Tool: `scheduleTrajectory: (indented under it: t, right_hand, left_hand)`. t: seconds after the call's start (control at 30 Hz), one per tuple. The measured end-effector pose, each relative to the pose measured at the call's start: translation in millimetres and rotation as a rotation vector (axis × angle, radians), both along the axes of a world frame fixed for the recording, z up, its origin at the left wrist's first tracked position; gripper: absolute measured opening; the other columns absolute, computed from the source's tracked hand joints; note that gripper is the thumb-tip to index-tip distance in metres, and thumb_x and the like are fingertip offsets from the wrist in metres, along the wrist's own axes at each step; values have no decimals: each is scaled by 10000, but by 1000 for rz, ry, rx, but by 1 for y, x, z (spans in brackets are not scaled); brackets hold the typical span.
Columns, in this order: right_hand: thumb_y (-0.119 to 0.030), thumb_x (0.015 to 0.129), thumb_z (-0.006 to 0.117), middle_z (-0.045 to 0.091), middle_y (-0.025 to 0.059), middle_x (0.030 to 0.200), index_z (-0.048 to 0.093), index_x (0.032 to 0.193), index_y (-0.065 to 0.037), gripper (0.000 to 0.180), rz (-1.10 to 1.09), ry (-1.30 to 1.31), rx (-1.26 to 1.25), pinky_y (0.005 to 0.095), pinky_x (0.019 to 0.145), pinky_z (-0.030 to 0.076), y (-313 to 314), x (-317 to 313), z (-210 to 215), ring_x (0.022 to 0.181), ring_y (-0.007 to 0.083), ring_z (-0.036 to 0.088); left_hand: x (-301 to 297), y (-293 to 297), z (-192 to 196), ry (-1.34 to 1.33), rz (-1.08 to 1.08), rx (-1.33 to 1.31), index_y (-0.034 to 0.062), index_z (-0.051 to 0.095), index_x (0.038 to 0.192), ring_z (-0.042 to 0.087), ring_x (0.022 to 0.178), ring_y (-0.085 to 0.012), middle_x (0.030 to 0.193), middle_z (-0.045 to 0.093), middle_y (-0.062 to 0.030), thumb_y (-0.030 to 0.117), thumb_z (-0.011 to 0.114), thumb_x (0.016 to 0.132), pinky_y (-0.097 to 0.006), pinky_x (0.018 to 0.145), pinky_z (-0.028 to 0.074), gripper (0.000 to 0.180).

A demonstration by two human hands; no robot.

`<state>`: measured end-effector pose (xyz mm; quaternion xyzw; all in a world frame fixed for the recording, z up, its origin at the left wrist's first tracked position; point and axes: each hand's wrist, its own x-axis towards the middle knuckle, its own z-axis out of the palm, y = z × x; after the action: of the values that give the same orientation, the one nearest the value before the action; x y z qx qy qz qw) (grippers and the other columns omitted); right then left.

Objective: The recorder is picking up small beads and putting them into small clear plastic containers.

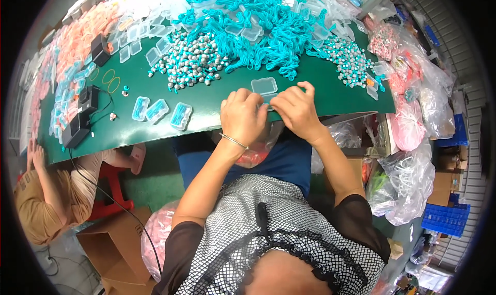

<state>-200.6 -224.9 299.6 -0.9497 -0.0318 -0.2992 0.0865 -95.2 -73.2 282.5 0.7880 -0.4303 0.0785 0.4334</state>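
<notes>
Clear plastic makes up the small rectangular box with a hinged lid [264, 86], which sits at the near edge of the green tabletop [217, 91], between the person's hands. Its lid lies open on the far side; the body is nearer, mostly hidden by fingers, with a little teal showing inside. The long axis appears to run left to right, the mouth facing up and the lid pointing to the far side.

The left hand [243, 117] curls at the box's left side, thumb toward its near edge. The right hand [297, 112] brings thumb and forefinger close together at the right side; whether either is clamped on the wall or on the contents, I cannot tell.

The step in hand looks like settling teal contents into the box. The next move probably calls for tucking in any loose end, clearing the fingers and folding the lid nearward, matching the three closed clear boxes with teal contents [156, 109] to the left.
</notes>
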Motion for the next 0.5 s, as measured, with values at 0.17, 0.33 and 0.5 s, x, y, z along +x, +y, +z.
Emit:
scheduleTrajectory:
  t: [0.17, 0.33, 0.5]
  right_hand:
    - [-117, 799, 705, 641, 2, 868, 667, 906, -123, 113, 118, 97, 74, 425, 900, 362, -9, 4, 11, 845, 209, 598]
    - [-110, 818, 685, 663, 23, 847, 676, 905, -113, 88, -25, -15, 164, 387, 856, 380, -26, 18, 22, 857, 223, 606]
    - [-30, 852, 661, 673, 101, 876, 671, 941, -14, 91, 92, 110, 383, 355, 704, 505, -26, 40, 11, 784, 252, 643]
  left_hand:
    - [1, 2, 0, -40, -4, 64, 116, 680, 886, 587, 843, -274, 848, 604, -56, 208, 740, 748, -423, 704, 407, 176]
    - [0, 6, 11, -40, -62, 110, 128, 659, 1008, 583, 845, -276, 875, 597, -61, 235, 756, 739, -421, 711, 393, 306]
    - [5, 4, 2, -75, -74, 137, 121, 647, 1056, 583, 848, -277, 901, 591, -69, 269, 781, 721, -420, 714, 389, 389]
